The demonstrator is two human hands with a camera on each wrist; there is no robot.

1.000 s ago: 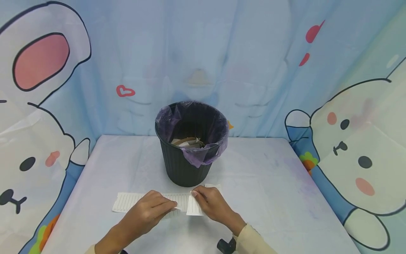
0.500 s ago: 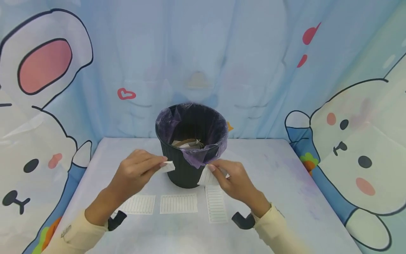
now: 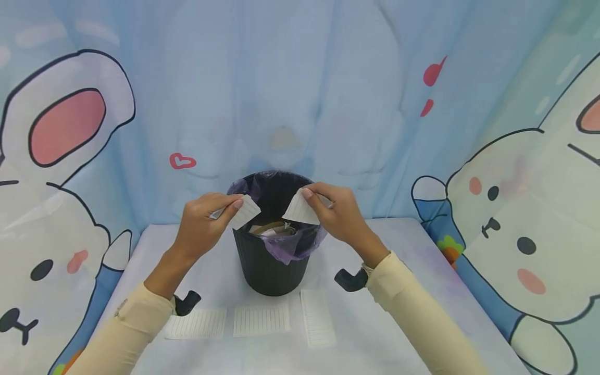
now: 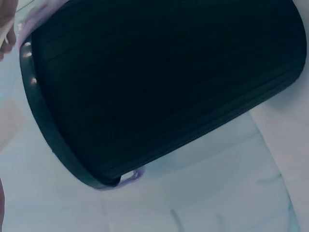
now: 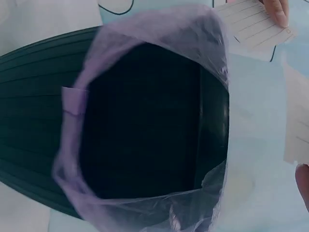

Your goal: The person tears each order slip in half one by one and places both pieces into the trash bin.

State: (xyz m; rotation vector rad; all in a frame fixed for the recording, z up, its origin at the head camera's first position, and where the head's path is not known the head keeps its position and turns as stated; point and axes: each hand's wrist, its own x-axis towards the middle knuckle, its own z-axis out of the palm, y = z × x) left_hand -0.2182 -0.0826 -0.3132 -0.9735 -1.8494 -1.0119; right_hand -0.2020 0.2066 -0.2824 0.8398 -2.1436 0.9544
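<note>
Paper (image 3: 300, 209) partly behind right grip (image 3: 339, 212); bin (image 5: 38, 116) cut off, right wrist view.

pale table (image 3: 394, 323): landmark | light-blue curtain (image 3: 211, 99): behind table | printed white rabbit (image 3: 51, 229), pink inner ear: left of table | second printed rabbit (image 3: 508, 224), pink cheeks: right of table | red heart outline (image 3: 174, 162): above table's far left part | red marks (image 3: 432, 75): above table's far right corner

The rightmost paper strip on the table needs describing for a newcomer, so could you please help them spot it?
In the head view, find the black bin with the purple liner on the pale table. On the camera side of it lies the rightmost paper strip. It alone runs lengthwise away from the camera; the middle strip and left strip lie crosswise.
</note>
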